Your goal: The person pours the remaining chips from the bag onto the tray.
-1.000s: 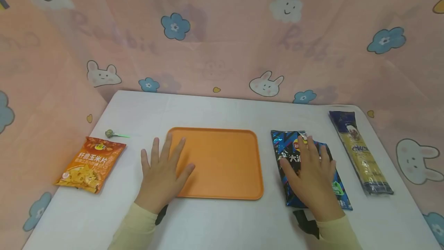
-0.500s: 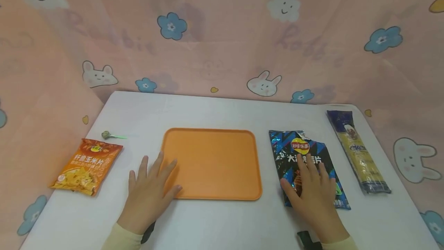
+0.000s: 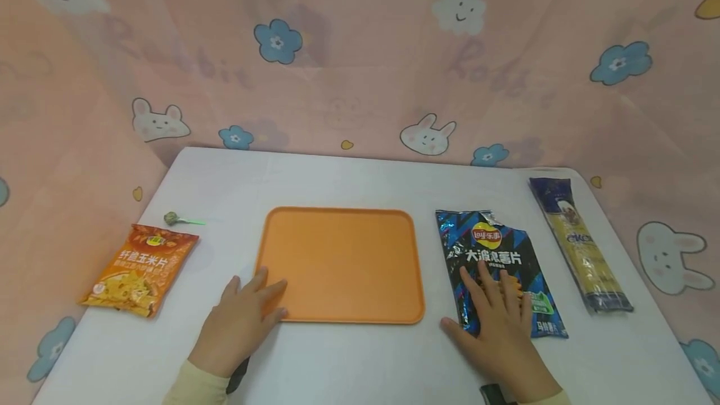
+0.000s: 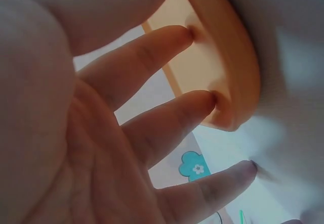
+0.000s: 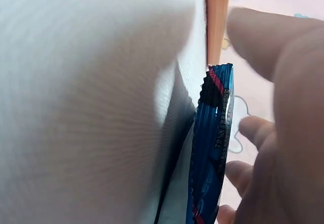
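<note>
My left hand (image 3: 236, 324) lies at the near left corner of an orange tray (image 3: 349, 267), fingers spread. In the left wrist view, two fingertips touch the floor of the tray (image 4: 245, 77), and another finger reaches past its corner. My right hand (image 3: 500, 339) is over the near part of a blue and black bag of potato chips (image 3: 489, 239), its fingers extended. Seen from the right wrist, the crimped end of the chip bag (image 5: 205, 143) stands close to the fingertips, with the thumb (image 5: 273, 42) apart from it. Whether those fingertips press the bag I cannot tell.
On the white table (image 3: 360, 361), an orange snack bag (image 3: 140, 270) lies at the left edge. A lollipop (image 3: 180, 219) with a green stick is behind it. A long yellow and blue package (image 3: 582, 245) lies at the right. Patterned pink cloth (image 3: 349, 67) hangs behind.
Both hands have come nearer the person. The left has slid left and back to the tray's corner; the right has drawn back over the chip bag, baring its printed label. The view shifted slightly.
</note>
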Motion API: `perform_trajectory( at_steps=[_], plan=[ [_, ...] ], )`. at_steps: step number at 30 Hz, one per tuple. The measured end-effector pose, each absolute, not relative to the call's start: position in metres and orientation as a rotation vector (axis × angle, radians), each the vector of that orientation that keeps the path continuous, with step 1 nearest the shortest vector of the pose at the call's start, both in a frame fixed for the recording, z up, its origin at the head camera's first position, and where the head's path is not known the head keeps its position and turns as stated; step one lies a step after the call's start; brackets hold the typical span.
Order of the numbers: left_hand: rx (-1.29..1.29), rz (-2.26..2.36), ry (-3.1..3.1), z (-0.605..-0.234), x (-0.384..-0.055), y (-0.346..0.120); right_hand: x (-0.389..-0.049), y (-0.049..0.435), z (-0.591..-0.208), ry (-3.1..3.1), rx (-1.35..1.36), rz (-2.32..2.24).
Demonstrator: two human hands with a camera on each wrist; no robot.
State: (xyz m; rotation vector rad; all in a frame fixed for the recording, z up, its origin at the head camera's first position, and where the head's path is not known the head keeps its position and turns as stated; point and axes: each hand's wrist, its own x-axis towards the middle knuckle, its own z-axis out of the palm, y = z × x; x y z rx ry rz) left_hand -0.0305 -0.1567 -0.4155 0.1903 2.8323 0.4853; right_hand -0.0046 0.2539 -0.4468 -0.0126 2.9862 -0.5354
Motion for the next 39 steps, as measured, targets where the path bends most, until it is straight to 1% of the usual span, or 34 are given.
perform_trajectory(
  at_steps=[6,15,39],
  plan=[
    [0.220,0.520,2.831,-0.418,-0.036,-0.159,-0.006,0.259,-0.452,2.957,-0.006,-0.552],
    [0.195,0.538,2.781,-0.417,-0.044,-0.155,-0.008,0.266,-0.459,2.943,-0.011,-0.601],
    [0.111,0.535,2.745,-0.420,-0.048,-0.151,-0.011,0.274,-0.460,3.003,-0.101,-0.649]
  ],
)
